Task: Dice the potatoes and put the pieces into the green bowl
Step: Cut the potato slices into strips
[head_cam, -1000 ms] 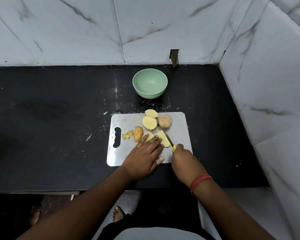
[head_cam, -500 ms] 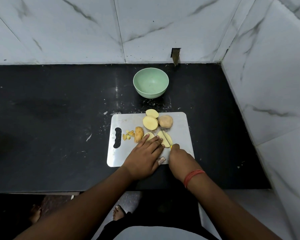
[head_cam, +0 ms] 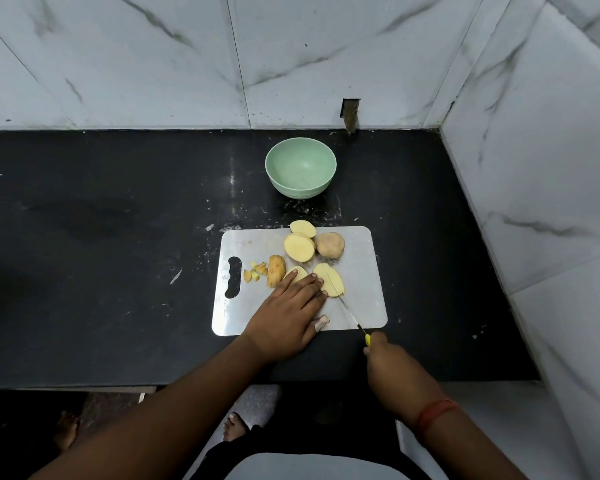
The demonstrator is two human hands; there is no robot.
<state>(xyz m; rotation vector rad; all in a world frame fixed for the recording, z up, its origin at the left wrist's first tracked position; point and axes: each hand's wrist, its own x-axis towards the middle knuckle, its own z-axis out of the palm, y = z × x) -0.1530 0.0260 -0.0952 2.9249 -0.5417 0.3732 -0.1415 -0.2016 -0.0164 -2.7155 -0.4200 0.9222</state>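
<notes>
Slicing is the step in hand: the left hand [head_cam: 288, 315] presses flat fingers on a slab [head_cam: 329, 279] on the board [head_cam: 364, 299], the right hand [head_cam: 392, 367] grips the knife [head_cam: 349, 311], its tip at the slab. Bowl [head_cam: 300, 167], at 12 o'clock, holds nothing. Next probably come crosswise cuts into cubes.

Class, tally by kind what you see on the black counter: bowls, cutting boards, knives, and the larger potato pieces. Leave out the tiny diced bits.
Green bowl: 1
Cutting board: 1
Knife: 1
Larger potato pieces: 6, including the slice under the blade
Total: 9
</notes>
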